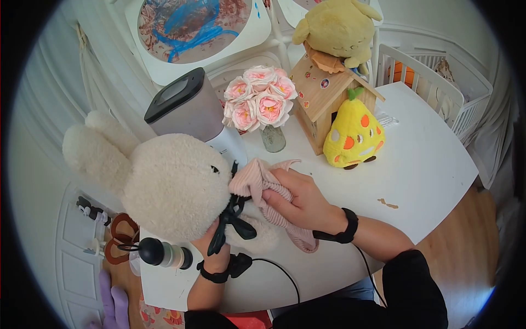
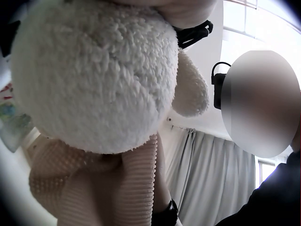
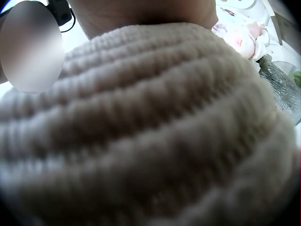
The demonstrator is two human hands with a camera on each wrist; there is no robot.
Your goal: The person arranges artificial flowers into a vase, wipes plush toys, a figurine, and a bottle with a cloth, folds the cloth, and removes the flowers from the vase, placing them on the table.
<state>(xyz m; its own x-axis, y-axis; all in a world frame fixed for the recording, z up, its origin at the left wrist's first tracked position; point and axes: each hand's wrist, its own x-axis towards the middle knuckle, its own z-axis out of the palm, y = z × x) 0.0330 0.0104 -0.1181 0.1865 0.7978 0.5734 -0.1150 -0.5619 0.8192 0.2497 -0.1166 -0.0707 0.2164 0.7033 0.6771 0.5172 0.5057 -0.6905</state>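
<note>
A cream plush rabbit [image 1: 170, 186] with long ears and a black bow [image 1: 236, 226] at its neck is held above the table, its face turned right. My left hand [image 1: 211, 239] grips it from below at the neck, the fingers mostly hidden behind the bow and plush. In my right hand [image 1: 304, 200] a pink ribbed cloth [image 1: 255, 181] is pinched between thumb and fingers, bunched up against the rabbit's face and hanging down past its body. The left wrist view shows the cloth [image 2: 108, 188] right by the rabbit's fuzzy rounded part [image 2: 94, 80]. Cloth ribs [image 3: 141, 117] fill the right wrist view.
Behind the rabbit stand a grey and white appliance [image 1: 186, 104] and a vase of pink flowers [image 1: 260, 98]. A wooden house [image 1: 323, 93] carries a tan plush [image 1: 339, 33], with a yellow pear plush [image 1: 355, 134] before it. A black-topped bottle [image 1: 159, 253] is at left; cables trail from both wrists.
</note>
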